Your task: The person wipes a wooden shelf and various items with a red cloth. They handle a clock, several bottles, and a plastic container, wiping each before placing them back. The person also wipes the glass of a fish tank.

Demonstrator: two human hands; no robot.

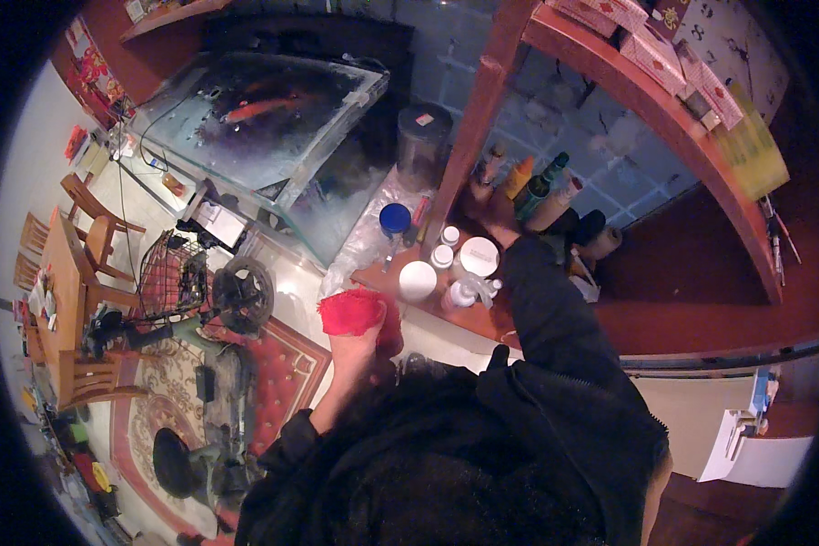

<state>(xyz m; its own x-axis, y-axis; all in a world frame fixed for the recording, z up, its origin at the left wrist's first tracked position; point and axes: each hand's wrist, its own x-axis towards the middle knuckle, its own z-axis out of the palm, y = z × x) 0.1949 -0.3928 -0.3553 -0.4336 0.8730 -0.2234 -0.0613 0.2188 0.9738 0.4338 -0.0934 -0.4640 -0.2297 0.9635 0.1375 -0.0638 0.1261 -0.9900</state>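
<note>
My left hand [356,343] holds a bright red cloth [350,311], which hides most of the fingers, at the front edge of a reddish-brown wooden counter [382,271]. My right hand [497,217] reaches past a wooden post [474,102] into a shadowed recess. It is close to a green glass bottle [532,196] and a bottle with an orange pointed top [519,179]; its fingers are too dark to make out. Between my hands stand a round white lid [418,280], a white-lidded tub [480,256], small white-capped bottles [441,256] and a pump bottle [462,293].
Left of the counter is a glass fish tank [246,123] with an orange fish. A blue-lidded jar [395,218] and a dark lidded canister [423,133] stand beside it. A curved wooden shelf [655,75] carries boxes. A bicycle wheel [243,295] and wooden chairs [99,228] are further left.
</note>
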